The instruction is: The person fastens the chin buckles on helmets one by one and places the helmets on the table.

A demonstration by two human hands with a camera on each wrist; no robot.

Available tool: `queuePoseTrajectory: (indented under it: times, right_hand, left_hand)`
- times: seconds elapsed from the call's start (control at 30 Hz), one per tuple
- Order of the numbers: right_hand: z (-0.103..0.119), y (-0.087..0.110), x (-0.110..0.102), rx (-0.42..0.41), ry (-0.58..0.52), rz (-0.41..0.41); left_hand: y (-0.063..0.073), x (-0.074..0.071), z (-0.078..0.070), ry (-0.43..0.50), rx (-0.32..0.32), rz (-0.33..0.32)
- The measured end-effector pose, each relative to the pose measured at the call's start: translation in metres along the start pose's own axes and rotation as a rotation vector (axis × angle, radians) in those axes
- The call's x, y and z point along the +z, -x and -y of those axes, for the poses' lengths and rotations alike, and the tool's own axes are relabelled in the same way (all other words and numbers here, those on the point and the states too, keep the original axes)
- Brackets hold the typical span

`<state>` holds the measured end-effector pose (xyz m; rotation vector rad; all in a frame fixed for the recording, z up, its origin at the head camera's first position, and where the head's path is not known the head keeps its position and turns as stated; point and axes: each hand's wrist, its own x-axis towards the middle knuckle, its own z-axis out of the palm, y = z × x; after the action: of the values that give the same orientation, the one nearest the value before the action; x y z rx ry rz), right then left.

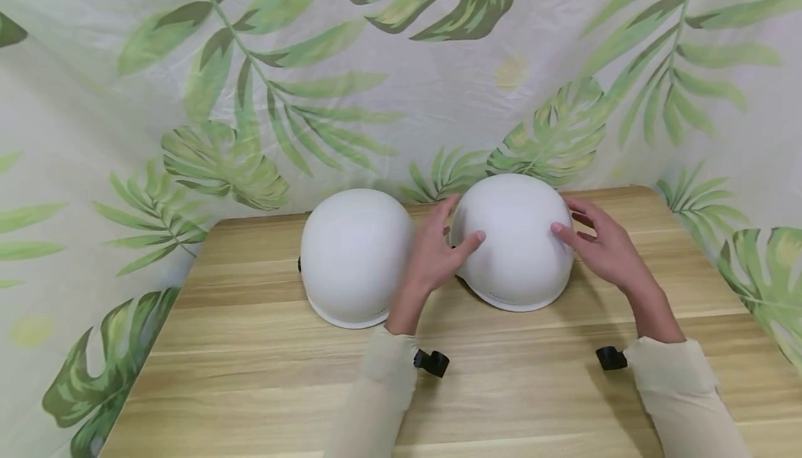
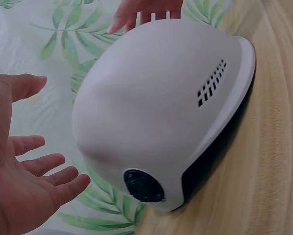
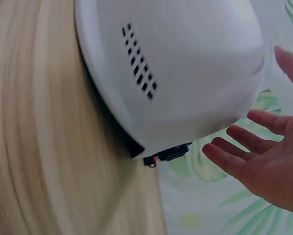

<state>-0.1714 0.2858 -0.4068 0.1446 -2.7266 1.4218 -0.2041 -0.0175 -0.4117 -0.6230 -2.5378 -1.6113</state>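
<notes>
Two white helmets rest dome-up on the table. My left hand (image 1: 436, 249) and right hand (image 1: 603, 242) flank the right helmet (image 1: 514, 242), fingers spread and palms turned toward it. In the left wrist view a gap shows between my left fingers (image 2: 63, 178) and the shell, which has slotted vents (image 2: 212, 82) and a round black part (image 2: 144, 186). The right wrist view shows my right fingers (image 3: 234, 152) just off the dome, near a black fitting (image 3: 171, 154) under the rim. The left helmet (image 1: 354, 256) stands beside my left hand, which partly covers its right side.
The wood-grain table (image 1: 250, 374) ends just behind the helmets, against a leaf-patterned cloth (image 1: 438, 117). Black wrist mounts (image 1: 432, 362) stick out from both sleeves over the table.
</notes>
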Motion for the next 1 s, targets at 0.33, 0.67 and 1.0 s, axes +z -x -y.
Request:
queuePoseTrajectory:
  times: [0.33,0.67,1.0]
  right_hand:
    - [-0.019,-0.006,0.0,0.13,-0.024,0.091]
    - [-0.02,-0.003,-0.004,0.114,-0.019,0.111]
    - [-0.02,0.0,-0.012,0.063,0.021,0.104]
  left_hand:
    - [0.003,0.014,0.011,-0.02,-0.045,0.045]
    - [0.004,0.017,0.02,-0.071,-0.033,0.048]
    - [0.002,0.017,0.028,-0.065,-0.073,0.05]
